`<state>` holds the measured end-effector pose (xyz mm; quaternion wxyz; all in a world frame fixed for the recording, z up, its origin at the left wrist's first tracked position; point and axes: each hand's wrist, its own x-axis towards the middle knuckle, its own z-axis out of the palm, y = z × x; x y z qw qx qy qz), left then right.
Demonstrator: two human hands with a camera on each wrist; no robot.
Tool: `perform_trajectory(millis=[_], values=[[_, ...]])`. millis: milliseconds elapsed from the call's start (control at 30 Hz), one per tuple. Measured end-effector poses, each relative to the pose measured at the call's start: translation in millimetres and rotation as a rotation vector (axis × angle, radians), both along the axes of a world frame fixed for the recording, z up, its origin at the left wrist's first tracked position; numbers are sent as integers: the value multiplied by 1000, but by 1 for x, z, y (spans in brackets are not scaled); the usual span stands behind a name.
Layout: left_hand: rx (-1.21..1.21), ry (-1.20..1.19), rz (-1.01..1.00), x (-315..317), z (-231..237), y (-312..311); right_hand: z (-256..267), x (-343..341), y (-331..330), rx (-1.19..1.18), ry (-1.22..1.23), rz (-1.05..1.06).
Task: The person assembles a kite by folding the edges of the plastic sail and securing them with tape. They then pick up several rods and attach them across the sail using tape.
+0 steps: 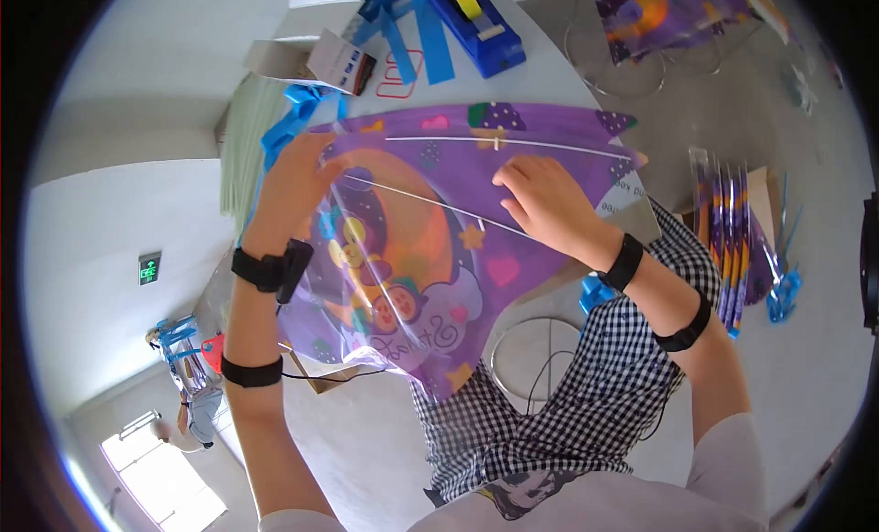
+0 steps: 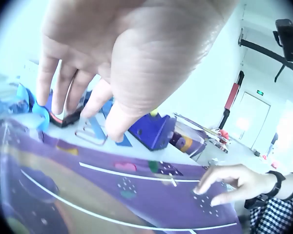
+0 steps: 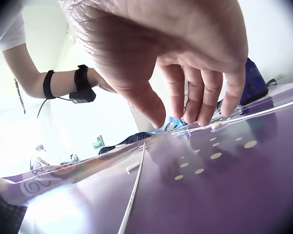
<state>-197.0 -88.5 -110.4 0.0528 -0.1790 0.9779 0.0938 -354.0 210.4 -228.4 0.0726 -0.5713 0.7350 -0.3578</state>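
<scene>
A glossy purple printed sheet (image 1: 504,271) with a moon and cartoon pattern spreads over the table edge. Two thin white rods lie on it: an upper rod (image 1: 439,139) and a slanting lower rod (image 1: 412,194), each with a short white tab. At the sheet's upper left corner is the left hand (image 1: 295,179); its fingers hang loosely bent in the left wrist view (image 2: 122,53), holding nothing visible. Over the right part, between the rods, the right hand (image 1: 554,207) has relaxed, slightly bent fingers; the right wrist view shows this hand (image 3: 185,53) gripping nothing. Contact with the sheet is unclear.
A blue tape dispenser (image 1: 490,47), blue ribbons (image 1: 430,42) and a small opened box (image 1: 337,63) sit behind the sheet. Pale green strips (image 1: 245,147) hang at the left. Packaged purple items (image 1: 728,230) stand at the right, with a round wire stand (image 1: 536,323) below.
</scene>
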Motion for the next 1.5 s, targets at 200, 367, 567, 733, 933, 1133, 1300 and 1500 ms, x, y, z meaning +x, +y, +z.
perform_trajectory(millis=[200, 367, 567, 733, 933, 1133, 1300, 1500], values=[[-2, -103, 88, -22, 52, -7, 16, -31, -9, -187, -358, -109], [324, -117, 38, -34, 46, 14, 33, -127, -67, -345, -321, -390], [474, 17, -32, -27, -4, 19, 34, -182, -132, 132, -385, -448], [503, 110, -73, -18, -26, 14, 39, -178, -133, -10, -925, -423], [460, 138, -90, -21, -26, 17, 56, -169, -148, -134, -975, -472], [429, 142, -126, -24, -26, 17, 72, -137, -118, -156, -871, -453], [510, 121, -74, -30, -29, 17, 92, -90, -36, -18, -921, -461], [569, 89, -104, -48, -39, 23, 113, -8, 64, -47, -984, -440]])
